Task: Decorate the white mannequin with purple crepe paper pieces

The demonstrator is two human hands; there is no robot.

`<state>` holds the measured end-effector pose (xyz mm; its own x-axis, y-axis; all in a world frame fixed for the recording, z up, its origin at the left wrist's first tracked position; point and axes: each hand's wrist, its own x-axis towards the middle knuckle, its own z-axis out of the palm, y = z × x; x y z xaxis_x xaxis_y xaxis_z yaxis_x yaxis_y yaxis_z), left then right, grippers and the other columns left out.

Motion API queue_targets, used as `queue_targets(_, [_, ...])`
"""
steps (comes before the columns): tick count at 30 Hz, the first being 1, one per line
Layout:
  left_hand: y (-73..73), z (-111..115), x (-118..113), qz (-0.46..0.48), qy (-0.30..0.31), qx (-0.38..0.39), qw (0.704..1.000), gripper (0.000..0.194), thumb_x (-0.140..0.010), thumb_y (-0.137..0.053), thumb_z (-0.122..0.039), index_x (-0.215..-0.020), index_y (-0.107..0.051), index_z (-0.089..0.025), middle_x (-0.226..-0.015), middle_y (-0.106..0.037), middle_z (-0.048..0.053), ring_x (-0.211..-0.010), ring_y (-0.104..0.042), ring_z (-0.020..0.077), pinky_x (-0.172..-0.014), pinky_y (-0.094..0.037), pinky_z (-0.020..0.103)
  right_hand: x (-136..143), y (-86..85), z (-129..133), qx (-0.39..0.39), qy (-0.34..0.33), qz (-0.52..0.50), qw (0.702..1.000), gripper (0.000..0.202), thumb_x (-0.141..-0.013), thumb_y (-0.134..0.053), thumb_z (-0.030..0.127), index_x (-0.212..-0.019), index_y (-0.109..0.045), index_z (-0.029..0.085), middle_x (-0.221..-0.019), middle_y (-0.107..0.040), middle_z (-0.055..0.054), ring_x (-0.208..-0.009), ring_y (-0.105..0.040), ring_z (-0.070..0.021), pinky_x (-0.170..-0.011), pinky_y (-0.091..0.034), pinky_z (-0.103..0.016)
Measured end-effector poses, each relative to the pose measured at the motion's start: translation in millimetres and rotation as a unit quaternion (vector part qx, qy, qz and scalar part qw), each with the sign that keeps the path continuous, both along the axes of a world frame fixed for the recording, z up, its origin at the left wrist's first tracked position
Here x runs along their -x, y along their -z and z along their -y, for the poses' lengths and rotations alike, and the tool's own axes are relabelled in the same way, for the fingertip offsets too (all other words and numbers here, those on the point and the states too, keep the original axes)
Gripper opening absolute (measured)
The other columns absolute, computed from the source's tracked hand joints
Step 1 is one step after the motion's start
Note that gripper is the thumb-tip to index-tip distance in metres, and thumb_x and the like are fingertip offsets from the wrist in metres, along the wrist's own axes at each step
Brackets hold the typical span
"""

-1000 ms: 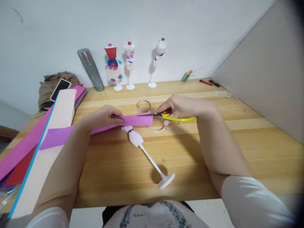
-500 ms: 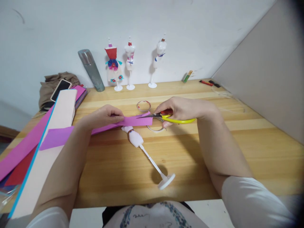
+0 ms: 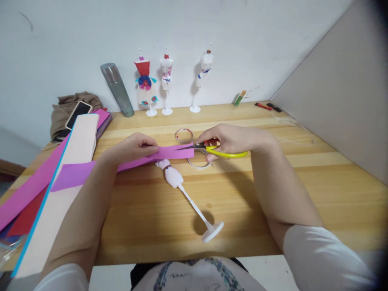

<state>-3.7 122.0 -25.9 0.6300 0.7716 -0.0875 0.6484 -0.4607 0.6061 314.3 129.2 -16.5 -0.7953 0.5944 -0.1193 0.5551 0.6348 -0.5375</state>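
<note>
A long purple paper strip [image 3: 171,152] is pinched between the thumb and fingers of my left hand [image 3: 136,145]. My right hand [image 3: 222,139] grips scissors [image 3: 228,154] with yellow handles, their dark blades lying along the strip's right end. Just below the strip, a small white mannequin [image 3: 173,177] lies on its side, with its stand pointing toward me; a brownish band circles its waist. Two rolls of tape sit close by: a clear tape ring [image 3: 184,130] behind the blades and another ring [image 3: 199,166] partly hidden under the scissors and strip.
Against the wall stand a mannequin in a red top [image 3: 142,68], two white mannequins [image 3: 166,76] [image 3: 206,62] and a grey bottle [image 3: 118,89]. Folded paper [image 3: 77,133], a phone [image 3: 79,114] and brown cloth [image 3: 60,107] lie left. A glue stick [image 3: 240,98] is at the back right.
The scissor blades have closed further along the strip's end, and the raised upper flap there now lies nearly level with the rest. Both hands have barely moved.
</note>
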Motion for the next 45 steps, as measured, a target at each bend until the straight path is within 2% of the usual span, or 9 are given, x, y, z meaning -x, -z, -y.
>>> queue_targets(4, [2.7,-1,3,0.002,-0.019,-0.005,1.0,0.037,-0.085,-0.053,-0.047,-0.066,-0.062,-0.016,-0.057,-0.05,-0.003,-0.055,-0.041,0.0107,-0.053,-0.03,0.024,-5,-3.1,0,0.002,0.027,0.008,1.0,0.054,-0.085,-0.067,0.051,-0.124,-0.07,0.014,-0.088,-0.067,-0.005,-0.071,-0.049,-0.0153,-0.065,-0.035,-0.028])
queue_targets(9, [5.4,-2,3,0.025,-0.041,0.02,0.999,0.035,-0.085,-0.055,-0.045,-0.065,-0.061,-0.016,-0.057,-0.047,-0.003,-0.054,-0.039,0.0103,-0.052,-0.029,0.025,-4,0.0,-3,-0.021,0.035,-0.006,0.999,0.049,-0.084,-0.066,0.056,-0.113,-0.074,0.018,-0.085,-0.068,-0.004,-0.069,-0.052,-0.0161,-0.065,-0.037,-0.029])
queue_targets(12, [5.5,-2,3,0.031,-0.035,0.022,0.999,0.035,-0.085,-0.056,-0.044,-0.065,-0.061,-0.016,-0.057,-0.046,-0.003,-0.054,-0.038,0.0102,-0.052,-0.029,0.024,0,1.7,-3,-0.034,0.044,0.014,0.998,0.045,-0.084,-0.066,0.056,-0.109,-0.075,0.02,-0.082,-0.069,-0.003,-0.067,-0.054,-0.0162,-0.063,-0.037,-0.028])
queue_targets(21, [5.3,-1,3,0.028,-0.004,0.027,0.999,0.033,-0.085,-0.056,-0.044,-0.069,-0.065,-0.016,-0.06,-0.051,-0.003,-0.057,-0.042,0.0106,-0.054,-0.034,0.023,8,0.6,2,-0.025,0.062,0.024,0.997,0.042,-0.081,-0.069,0.045,-0.118,-0.076,0.025,-0.085,-0.073,-0.002,-0.07,-0.06,-0.018,-0.064,-0.039,-0.028])
queue_targets(25, [5.8,-1,2,0.023,0.002,0.021,1.0,0.032,-0.084,-0.056,-0.043,-0.077,-0.072,-0.017,-0.065,-0.06,-0.001,-0.061,-0.049,0.0127,-0.057,-0.039,0.023,10,1.9,3,-0.022,0.053,0.024,0.998,0.043,-0.082,-0.068,0.047,-0.118,-0.076,0.024,-0.082,-0.07,-0.002,-0.068,-0.057,-0.0169,-0.063,-0.039,-0.028])
queue_targets(31, [6.6,-1,2,0.02,-0.003,0.007,1.0,0.034,-0.084,-0.054,-0.043,-0.084,-0.075,-0.016,-0.072,-0.066,0.001,-0.064,-0.052,0.0135,-0.059,-0.041,0.023,17,5.2,4,-0.038,0.032,0.013,0.999,0.041,-0.083,-0.068,0.046,-0.117,-0.076,0.023,-0.077,-0.066,-0.002,-0.065,-0.052,-0.0167,-0.063,-0.037,-0.031])
queue_targets(35, [5.3,-1,2,0.019,0.005,0.007,1.0,0.032,-0.083,-0.053,-0.038,-0.088,-0.076,-0.016,-0.069,-0.065,0.0,-0.061,-0.051,0.0127,-0.057,-0.039,0.022,20,5.0,3,-0.046,0.04,0.009,0.998,0.043,-0.08,-0.071,0.046,-0.116,-0.076,0.023,-0.076,-0.065,-0.003,-0.065,-0.052,-0.0181,-0.064,-0.037,-0.032])
queue_targets(39, [4.8,-1,1,0.023,0.006,-0.004,1.0,0.029,-0.08,-0.052,-0.029,-0.093,-0.075,-0.016,-0.07,-0.066,-0.001,-0.061,-0.05,0.0117,-0.058,-0.039,0.022,18,5.4,2,-0.049,0.039,0.012,0.998,0.042,-0.079,-0.07,0.048,-0.118,-0.076,0.031,-0.074,-0.063,-0.001,-0.064,-0.052,-0.0185,-0.062,-0.037,-0.032])
queue_targets(45, [6.7,-2,-2,0.033,-0.011,-0.024,0.999,0.022,-0.076,-0.049,-0.024,-0.081,-0.069,-0.017,-0.061,-0.056,-0.004,-0.059,-0.047,0.0114,-0.06,-0.038,0.022,17,5.0,2,-0.04,0.038,0.025,0.998,0.046,-0.081,-0.069,0.049,-0.122,-0.074,0.029,-0.073,-0.062,-0.001,-0.063,-0.05,-0.0173,-0.061,-0.036,-0.031])
